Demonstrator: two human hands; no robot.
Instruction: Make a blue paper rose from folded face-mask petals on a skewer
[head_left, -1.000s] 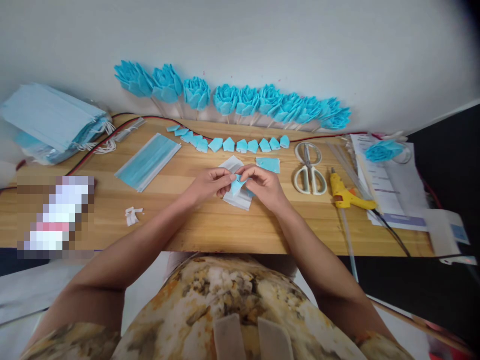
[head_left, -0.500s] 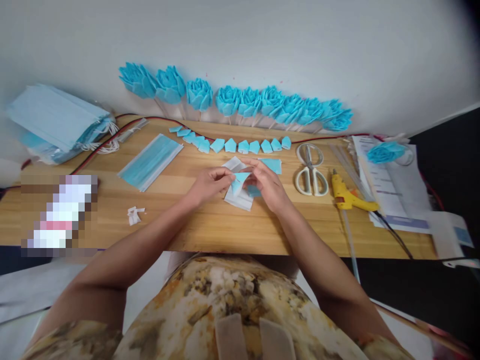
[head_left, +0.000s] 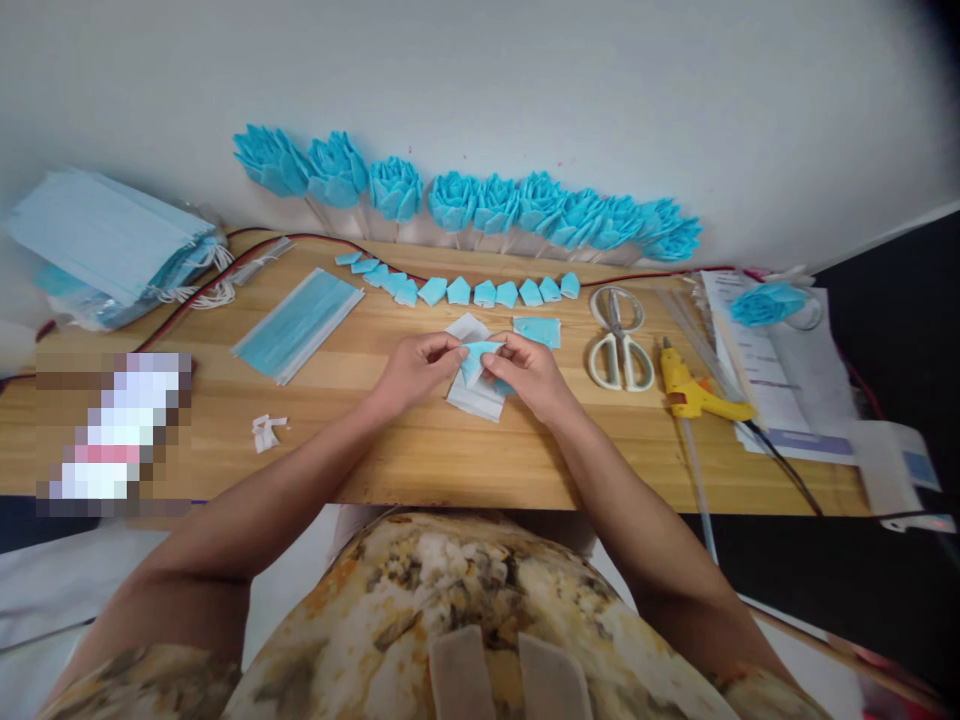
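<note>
A small folded piece of blue mask fabric (head_left: 477, 362) is pinched between my two hands above the middle of the table. My left hand (head_left: 420, 370) grips its left corner between thumb and fingers. On the opposite side, my right hand (head_left: 529, 372) is closed on the right corner. White fabric scraps (head_left: 477, 402) lie on the wood beneath, partly hidden by the hands. Just beyond my right hand rests a flat blue fabric rectangle (head_left: 538, 331). A curved row of folded blue petals (head_left: 459, 291) runs behind the hands.
Blue fabric flowers (head_left: 454, 202) on sticks lean along the wall. Scissors (head_left: 621, 340), a yellow glue gun (head_left: 701, 398) and papers (head_left: 802, 375) lie right. A flat mask (head_left: 298, 325), a mask stack (head_left: 112, 235), white scraps (head_left: 268, 432) and a blurred-out phone (head_left: 124, 425) are left.
My right hand's fingers have come in from beside the blue fabric piece and closed on its right corner. My left hand keeps its pinch. The view has shifted slightly.
</note>
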